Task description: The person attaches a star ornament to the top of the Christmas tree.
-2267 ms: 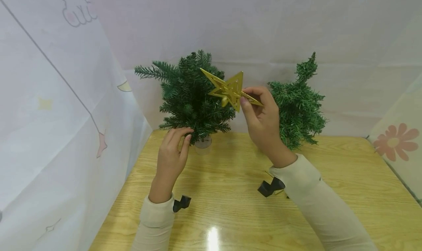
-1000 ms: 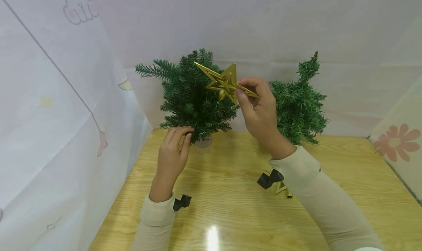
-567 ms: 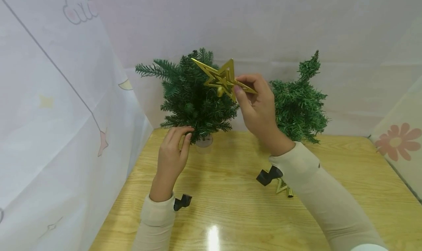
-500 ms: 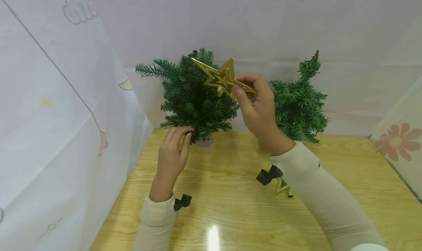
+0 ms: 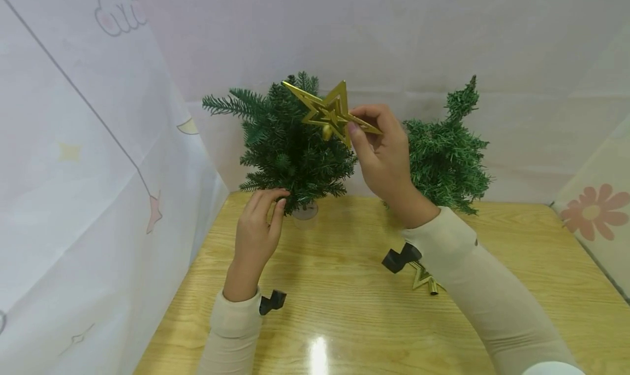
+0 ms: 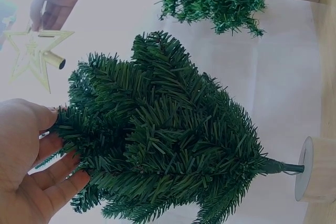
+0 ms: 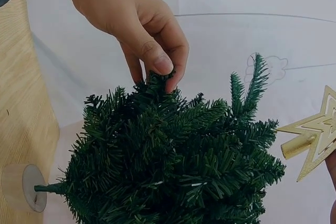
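Observation:
A gold star topper [image 5: 326, 112] hangs just above the crown of the left small green tree [image 5: 290, 145]. My right hand [image 5: 355, 122] pinches the star by its right point, its short tube facing down. My left hand [image 5: 280, 199] pinches a low branch tip on the tree's near side. In the right wrist view the left hand [image 7: 167, 74] has its thumb and fingers closed on that branch, and the star [image 7: 315, 137] sits off the tree's [image 7: 168, 166] top. The left wrist view shows the star [image 6: 32, 56] beside the treetop.
A second green tree [image 5: 445, 151] stands to the right, behind my right hand. Another gold star [image 5: 424, 279] lies on the wooden table [image 5: 344, 320] under my right forearm. White sheets close in the left side and back. Each tree has a round wooden base [image 6: 315, 169].
My right hand has lifted the star up and slightly left, toward the left tree's top. The second star on the table has come out from under my arm. The left hand has not moved.

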`<state>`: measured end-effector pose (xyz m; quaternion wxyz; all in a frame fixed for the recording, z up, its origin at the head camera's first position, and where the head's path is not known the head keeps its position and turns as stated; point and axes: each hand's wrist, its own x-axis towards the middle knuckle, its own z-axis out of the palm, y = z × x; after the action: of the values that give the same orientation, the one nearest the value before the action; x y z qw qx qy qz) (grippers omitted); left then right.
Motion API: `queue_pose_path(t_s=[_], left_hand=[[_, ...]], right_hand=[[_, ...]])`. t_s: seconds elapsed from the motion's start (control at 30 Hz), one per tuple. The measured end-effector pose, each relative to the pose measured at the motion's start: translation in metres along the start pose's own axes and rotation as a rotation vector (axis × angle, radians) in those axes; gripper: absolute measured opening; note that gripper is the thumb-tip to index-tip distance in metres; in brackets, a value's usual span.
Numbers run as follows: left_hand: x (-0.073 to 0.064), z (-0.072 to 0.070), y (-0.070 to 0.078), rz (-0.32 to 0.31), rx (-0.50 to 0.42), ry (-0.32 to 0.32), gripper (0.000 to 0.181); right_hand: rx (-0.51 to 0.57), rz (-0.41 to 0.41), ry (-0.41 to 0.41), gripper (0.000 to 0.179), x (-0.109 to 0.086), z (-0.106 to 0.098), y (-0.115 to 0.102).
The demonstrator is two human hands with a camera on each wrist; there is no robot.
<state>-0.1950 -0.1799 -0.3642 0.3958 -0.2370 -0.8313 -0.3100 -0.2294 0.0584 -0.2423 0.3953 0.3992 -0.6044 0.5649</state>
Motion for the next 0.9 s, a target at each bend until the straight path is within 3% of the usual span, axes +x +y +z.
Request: queue_pose_path(t_s=[0.9], left_hand=[[-0.001, -0.003, 0.000, -0.003, 0.002, -0.010, 0.019]], right_hand=[[0.029, -0.039, -0.009, 0.018, 0.010, 0.012, 0.004]])
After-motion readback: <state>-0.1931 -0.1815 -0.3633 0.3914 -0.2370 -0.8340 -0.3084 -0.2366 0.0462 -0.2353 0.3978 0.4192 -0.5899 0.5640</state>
